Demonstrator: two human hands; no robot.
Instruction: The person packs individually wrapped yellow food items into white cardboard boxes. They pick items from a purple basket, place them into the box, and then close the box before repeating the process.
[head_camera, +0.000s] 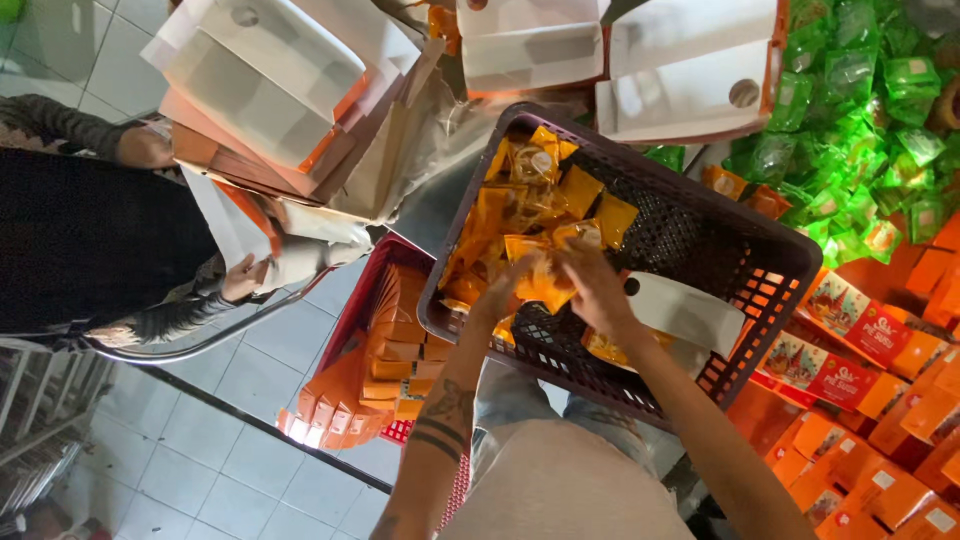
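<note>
Fingers of both our hands pinch one orange packet (541, 283) over the dark basket (760, 250).

Left hand (503, 290) and right hand (592, 285) meet on it, closed around its edges; it's crumpled, so we cannot tell its long axis or heading. More orange packets (545, 190) pile beneath in the basket's far corner. Beside it, a red crate (352, 310) holds orange boxes (385, 350); green packets (860, 120) heap at right, and another person's hand (240, 280) holds a white carton.
</note>
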